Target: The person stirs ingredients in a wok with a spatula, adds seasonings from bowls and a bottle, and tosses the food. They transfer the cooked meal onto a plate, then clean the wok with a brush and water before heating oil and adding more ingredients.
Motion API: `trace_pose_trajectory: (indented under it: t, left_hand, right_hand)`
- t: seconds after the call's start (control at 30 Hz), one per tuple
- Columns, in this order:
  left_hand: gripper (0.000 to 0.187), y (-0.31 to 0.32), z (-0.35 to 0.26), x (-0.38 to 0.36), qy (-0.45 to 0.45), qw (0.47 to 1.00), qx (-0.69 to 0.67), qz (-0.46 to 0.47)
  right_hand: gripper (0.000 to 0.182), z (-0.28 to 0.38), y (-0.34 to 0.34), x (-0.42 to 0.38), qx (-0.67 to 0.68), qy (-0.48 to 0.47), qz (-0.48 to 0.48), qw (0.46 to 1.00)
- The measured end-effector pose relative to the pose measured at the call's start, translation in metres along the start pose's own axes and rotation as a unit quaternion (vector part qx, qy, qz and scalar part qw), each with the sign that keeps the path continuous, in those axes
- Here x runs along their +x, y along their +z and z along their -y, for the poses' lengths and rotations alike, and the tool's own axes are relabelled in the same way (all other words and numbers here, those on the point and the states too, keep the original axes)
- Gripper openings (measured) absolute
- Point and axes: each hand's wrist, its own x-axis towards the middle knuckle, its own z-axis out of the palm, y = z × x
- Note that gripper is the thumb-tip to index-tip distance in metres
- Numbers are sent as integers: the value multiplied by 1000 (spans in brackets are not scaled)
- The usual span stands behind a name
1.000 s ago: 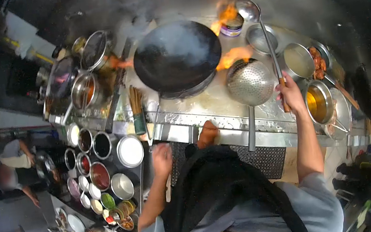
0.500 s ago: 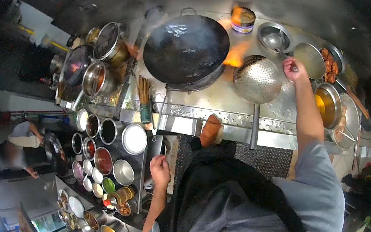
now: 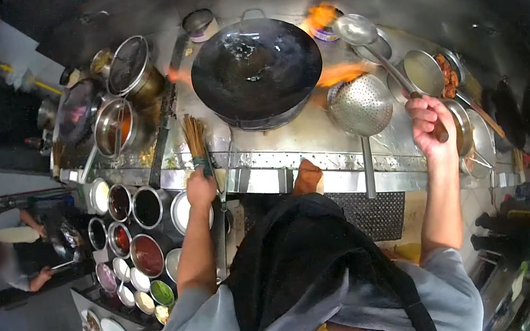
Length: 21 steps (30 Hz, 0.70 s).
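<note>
My right hand (image 3: 431,127) is wrapped round the wooden end of a long ladle (image 3: 395,74), whose bowl is raised over the back of the stove. My left hand (image 3: 201,189) is closed at the lower end of a bamboo brush (image 3: 195,140), which stands upright with its bristles up. A large black wok (image 3: 256,74) sits on the burner between and beyond my hands, with a little shine of liquid inside. Right of the wok lies a perforated strainer (image 3: 360,107), its handle pointing toward me. Flames show between the wok and the strainer.
Flames also rise from a can (image 3: 324,22) at the back. Several sauce pots, one with red sauce (image 3: 147,255), stand at the left. Lidded pots (image 3: 139,68) are at the back left. Bowls (image 3: 424,73) line the right. Another person (image 3: 14,251) works at far left.
My left hand has moved up and forward and closed on the brush. The ladle is now lifted, its bowl above the back bowl. Smoke over the wok has thinned.
</note>
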Motion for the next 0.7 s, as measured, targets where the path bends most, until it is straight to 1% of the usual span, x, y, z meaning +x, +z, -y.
trace_pose_trajectory:
  t: [0.03,0.07,0.1,0.13,0.17,0.2,0.23,0.3,0.33,0.4,0.43,0.47,0.5,0.53,0.57,0.6,0.63,0.67,0.7]
  left_hand:
    - [64,-3,4,21,-76,987,73,123]
    - [64,-4,6,33,-72,987,69,129]
    - [74,-6,5,41,-115,973,82,182]
    - [86,-6,7,51,-157,955,95,234]
    - [105,-2,14,64,-168,934,79,304]
    - [105,1,17,68,-165,933,78,309]
    - [108,5,16,70,-152,933,85,316]
    - [111,11,18,72,-134,932,92,325]
    - [113,13,21,72,-132,933,83,324]
    - [115,10,20,72,-129,936,73,320]
    - [115,4,18,70,-125,937,65,321]
    - [115,1,17,68,-121,937,58,322]
    - [114,2,19,69,-126,936,57,325]
    - [114,-14,10,66,-127,935,59,326]
    - [109,-33,-2,63,-143,938,8,315]
    - [104,-44,-11,61,-157,938,-44,304]
    - [104,-19,12,65,-154,939,-42,305]
    - [96,23,57,72,-147,952,-141,230]
    - [89,45,81,73,-138,949,-238,152]
  right_hand:
    - [34,-17,5,-6,2,-3,-8,1000]
    - [35,-35,9,-12,6,-5,-15,1000]
    - [34,-54,16,-18,-8,-1,-18,1000]
    - [23,-72,20,-22,-13,0,-36,999]
    - [17,-88,19,-26,-8,7,-50,999]
    - [11,-103,17,-28,-3,14,-63,998]
    - [8,-119,18,-31,-44,13,-89,995]
    - [9,-146,12,-33,-127,20,-133,983]
    - [17,-159,9,-33,-145,26,-148,978]
    - [36,-177,-3,-32,-291,8,-186,938]
    - [55,-181,-6,-32,-320,9,-191,928]
    - [55,-183,-15,-31,-320,9,-190,928]
    - [60,-182,-28,-31,-440,-16,-173,881]
    - [66,-183,-31,-31,-551,-42,-154,819]
    - [68,-180,-27,-35,-674,-47,-242,697]
    - [67,-165,-75,-35,-795,-161,-238,535]
    - [66,-157,-69,-37,-828,-158,-299,447]
    - [66,-149,-64,-38,-851,-153,-357,355]
    - [60,-134,-93,-40,-814,-206,-383,385]
